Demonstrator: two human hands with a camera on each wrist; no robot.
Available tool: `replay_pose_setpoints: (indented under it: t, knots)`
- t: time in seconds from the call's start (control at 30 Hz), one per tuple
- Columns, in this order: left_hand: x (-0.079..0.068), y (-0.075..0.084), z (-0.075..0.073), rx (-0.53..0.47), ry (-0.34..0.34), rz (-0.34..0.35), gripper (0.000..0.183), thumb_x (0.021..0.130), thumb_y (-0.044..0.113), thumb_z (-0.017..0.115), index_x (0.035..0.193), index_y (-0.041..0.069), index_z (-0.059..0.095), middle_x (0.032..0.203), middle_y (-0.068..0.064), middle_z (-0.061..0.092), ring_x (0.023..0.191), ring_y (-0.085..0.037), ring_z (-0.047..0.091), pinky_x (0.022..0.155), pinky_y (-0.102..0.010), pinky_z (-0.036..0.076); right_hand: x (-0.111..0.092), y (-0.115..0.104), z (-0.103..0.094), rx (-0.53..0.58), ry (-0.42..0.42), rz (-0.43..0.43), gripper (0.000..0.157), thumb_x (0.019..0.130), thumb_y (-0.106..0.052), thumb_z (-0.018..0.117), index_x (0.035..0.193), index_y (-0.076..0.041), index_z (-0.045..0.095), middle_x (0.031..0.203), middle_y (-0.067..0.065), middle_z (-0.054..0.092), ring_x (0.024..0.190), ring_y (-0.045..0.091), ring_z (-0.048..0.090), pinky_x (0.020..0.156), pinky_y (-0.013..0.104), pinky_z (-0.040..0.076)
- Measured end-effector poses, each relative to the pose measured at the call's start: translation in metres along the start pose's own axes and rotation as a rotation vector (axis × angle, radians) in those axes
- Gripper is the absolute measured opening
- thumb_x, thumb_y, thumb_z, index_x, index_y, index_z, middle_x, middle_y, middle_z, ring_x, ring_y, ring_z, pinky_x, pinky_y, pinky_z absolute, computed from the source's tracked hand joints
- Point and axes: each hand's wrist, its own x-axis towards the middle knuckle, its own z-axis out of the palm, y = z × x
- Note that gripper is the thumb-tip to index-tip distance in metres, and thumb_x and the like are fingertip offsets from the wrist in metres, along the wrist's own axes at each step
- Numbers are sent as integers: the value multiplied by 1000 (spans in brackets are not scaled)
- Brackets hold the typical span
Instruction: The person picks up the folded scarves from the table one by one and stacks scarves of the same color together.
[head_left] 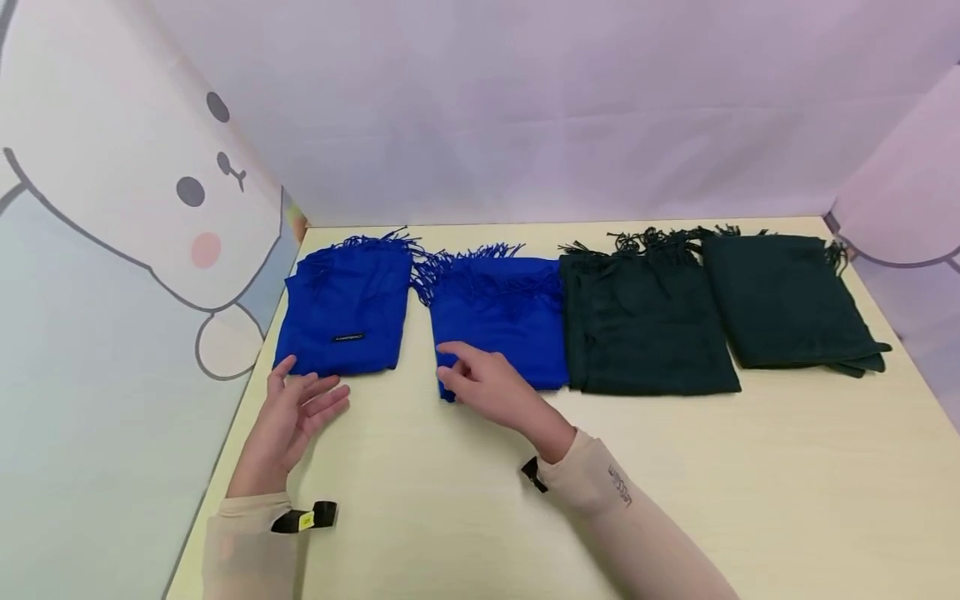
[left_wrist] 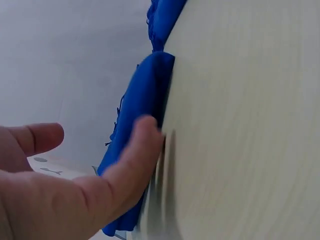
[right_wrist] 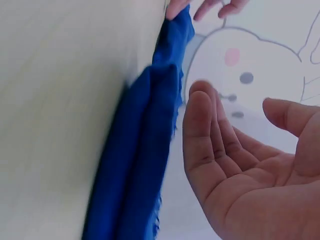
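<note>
Four folded fringed scarves would be several, lying in a row; the leftmost is a blue scarf (head_left: 352, 300) with a small black label. My left hand (head_left: 292, 417) is by its front edge, fingers spread and thumb apart, holding nothing. In the left wrist view, the fingers (left_wrist: 142, 145) pass in front of that scarf's edge; whether they touch it cannot be told. Over the front left part of a second blue scarf (head_left: 510, 321) hovers my right hand (head_left: 487, 383). The right wrist view shows its fingers (right_wrist: 197, 120) slightly bent, apart from the cloth, with nothing between them and the thumb.
Right of the blue ones lie two dark green scarves (head_left: 648, 333), the farther green scarf (head_left: 787, 304) with a corner sticking out. All rest on a pale wooden table (head_left: 420, 500). A white curtain (head_left: 525, 117) stands behind, and a cartoon-printed wall (head_left: 112, 375) borders the left side.
</note>
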Motion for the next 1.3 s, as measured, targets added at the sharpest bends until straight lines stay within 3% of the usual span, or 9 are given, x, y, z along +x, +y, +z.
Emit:
replay_pose_setpoints:
  t: [0.1,0.2,0.27,0.47,0.6,0.73,1.0,1.13,1.3]
  knots:
    - [2,-2,4,-126,44,12,71,108,18,40,156,32,-11,152,-20,15,147,-31,28,110,-43,39,7,-1,5,44,6,-3,47,104,-37,52,146,-18,49,104,5,70,81,16,64,68,32,53]
    - [7,-3,10,-288,105,59,68,106,12,36,155,35,-5,156,-16,-16,152,-30,2,118,-46,28,15,-1,10,120,7,6,46,104,-35,53,146,-17,49,112,10,69,90,20,67,71,34,54]
    - [11,-3,15,-365,144,79,65,106,10,35,154,35,0,157,-12,-24,152,-26,-7,119,-48,23,20,0,13,171,3,18,45,104,-34,53,145,-17,50,115,12,68,94,25,68,75,34,55]
    - [30,-4,33,-474,182,113,61,104,5,38,150,38,16,156,0,-3,147,-29,10,118,-54,22,35,0,22,327,-48,102,51,104,-37,52,150,-16,44,125,14,63,107,32,65,90,40,53]
    - [38,-7,41,-452,152,153,63,103,1,40,149,40,23,158,1,-3,144,-38,17,117,-56,24,48,0,32,534,-95,194,53,103,-36,54,152,-20,41,137,12,56,116,34,61,97,41,52]
    - [41,-12,44,-397,152,181,67,102,-4,42,152,36,22,159,-4,-1,139,-38,25,116,-51,28,61,2,43,705,-114,258,50,102,-34,56,150,-27,43,146,8,48,119,35,60,97,39,52]
    - [42,-11,45,-377,253,166,77,95,-15,51,155,25,24,156,-5,9,118,-19,42,100,-32,42,75,-2,52,749,-130,258,49,103,-32,55,150,-32,43,141,9,50,117,36,60,99,42,51]
    - [44,-7,46,-440,265,162,75,95,-14,52,157,20,24,161,-6,11,129,-19,39,108,-29,38,79,-4,53,770,-139,264,49,103,-31,56,150,-33,43,143,9,48,115,37,61,99,44,51]
    - [42,-3,47,-520,240,160,73,97,-12,50,158,17,23,164,-2,6,146,-14,22,117,-29,27,86,-4,56,790,-173,241,47,103,-32,56,149,-35,45,151,5,39,118,39,58,99,46,50]
